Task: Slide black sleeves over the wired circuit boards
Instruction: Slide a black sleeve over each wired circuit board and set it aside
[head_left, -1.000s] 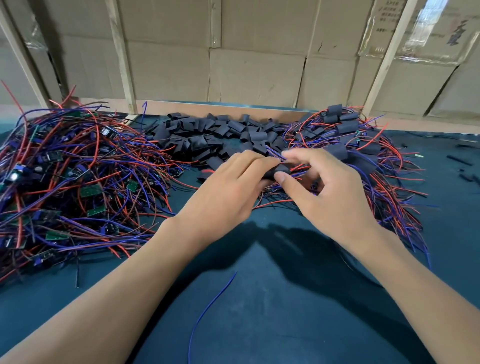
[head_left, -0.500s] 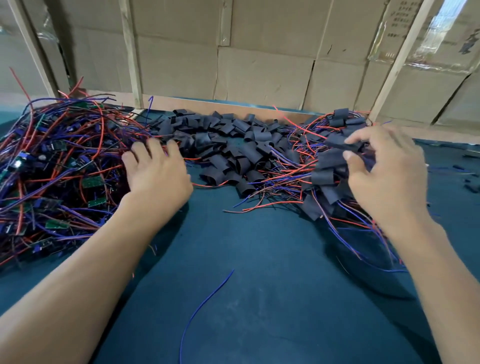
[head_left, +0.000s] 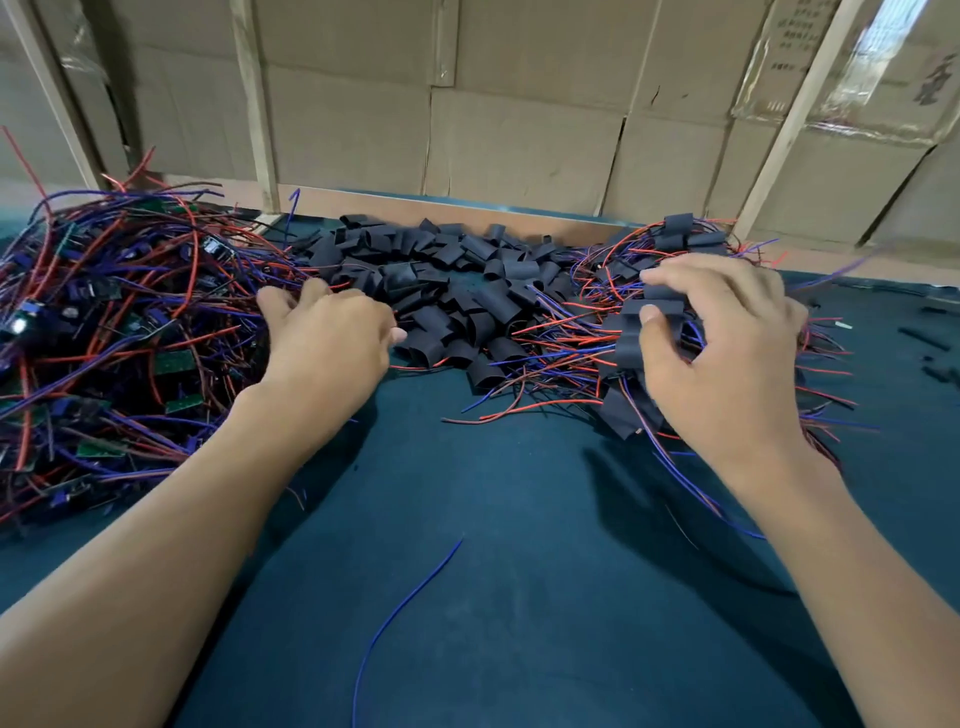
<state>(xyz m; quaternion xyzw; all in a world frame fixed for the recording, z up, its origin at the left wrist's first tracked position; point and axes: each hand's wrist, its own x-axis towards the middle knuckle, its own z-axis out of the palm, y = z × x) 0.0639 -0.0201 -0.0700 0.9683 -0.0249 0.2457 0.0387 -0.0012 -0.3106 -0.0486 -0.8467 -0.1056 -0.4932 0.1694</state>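
Observation:
A tangle of red and blue wired circuit boards (head_left: 119, 332) fills the left of the table, green boards showing among the wires. Loose black sleeves (head_left: 457, 280) lie heaped at the middle back. To the right sits a pile of sleeved boards (head_left: 680, 239) with their wires spread out. My left hand (head_left: 327, 348) reaches into the right edge of the wired pile, its fingertips hidden among the wires. My right hand (head_left: 727, 348) hovers over the sleeved pile, thumb and forefinger pinching a black sleeved board (head_left: 657, 300).
The table has a dark teal mat (head_left: 519, 519). A loose blue wire (head_left: 400, 608) lies near the front middle. Small black scraps (head_left: 924, 338) lie at the far right. A cardboard wall (head_left: 519, 145) with wooden battens closes the back.
The hands parted from the middle. My left hand went left to the wired pile and dug its fingers in. My right hand carried the sleeved board to the right pile.

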